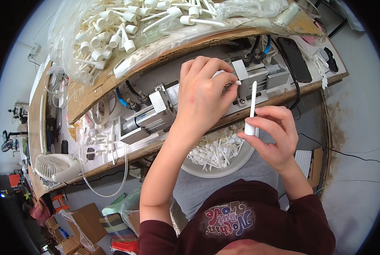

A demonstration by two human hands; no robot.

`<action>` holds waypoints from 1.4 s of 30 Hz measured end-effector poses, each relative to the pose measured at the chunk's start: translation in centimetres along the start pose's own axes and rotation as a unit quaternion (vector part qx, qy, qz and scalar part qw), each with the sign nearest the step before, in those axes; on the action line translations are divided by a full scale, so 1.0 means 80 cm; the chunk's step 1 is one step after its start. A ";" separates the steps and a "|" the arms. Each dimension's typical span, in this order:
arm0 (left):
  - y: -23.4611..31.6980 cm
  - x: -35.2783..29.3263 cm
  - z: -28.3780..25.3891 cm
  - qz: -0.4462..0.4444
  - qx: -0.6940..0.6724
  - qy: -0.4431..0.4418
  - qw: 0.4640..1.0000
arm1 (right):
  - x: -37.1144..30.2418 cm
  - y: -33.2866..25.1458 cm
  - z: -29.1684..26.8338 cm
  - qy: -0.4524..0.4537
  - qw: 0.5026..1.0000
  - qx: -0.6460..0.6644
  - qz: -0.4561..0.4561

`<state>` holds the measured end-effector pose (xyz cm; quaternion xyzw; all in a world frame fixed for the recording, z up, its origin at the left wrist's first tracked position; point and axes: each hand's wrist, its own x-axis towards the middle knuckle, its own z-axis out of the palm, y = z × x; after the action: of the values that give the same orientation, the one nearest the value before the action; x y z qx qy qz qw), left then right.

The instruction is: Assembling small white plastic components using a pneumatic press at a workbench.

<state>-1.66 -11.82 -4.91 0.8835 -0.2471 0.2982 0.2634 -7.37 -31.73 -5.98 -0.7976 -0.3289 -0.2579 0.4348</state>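
My right hand (277, 131) pinches a white ribbed cap with a long stem (249, 127) by its cap end. The stem points up and away from me. My left hand (205, 95) is closed over the metal clamp fixture, thumb and fingers pinched on another small white piece (238, 83). Only its pointed tip and a bit of white behind the fingers show; the rest is hidden. Metal clamp blocks with cylinders flank the left hand, one on the left (149, 119) and one on the right (262, 78).
Below my hands, a white basin (207, 173) holds many similar capped stems. More lie heaped in a plastic bag on a cardboard shelf (173, 54) above the fixture. A black phone (294, 59) rests at the right; a small white fan (58, 167) stands at the left. Hoses and cables run around the fixture.
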 end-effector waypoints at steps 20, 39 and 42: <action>0.027 -0.027 -0.098 -0.296 -0.441 0.185 0.827 | 0.033 0.005 0.072 -0.161 0.968 -0.146 -0.128; 0.049 -0.088 -0.089 -0.219 -0.138 0.091 0.962 | 0.181 0.025 0.041 -0.047 0.990 -0.100 -0.085; 0.054 -0.096 -0.063 -0.166 -0.049 0.029 0.984 | 0.232 0.033 0.049 -0.054 0.976 -0.205 -0.057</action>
<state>-11.61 -9.79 -5.14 0.8895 -0.1033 0.2634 0.3589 7.17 -23.87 3.64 -0.8627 -0.3368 -0.3006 0.2280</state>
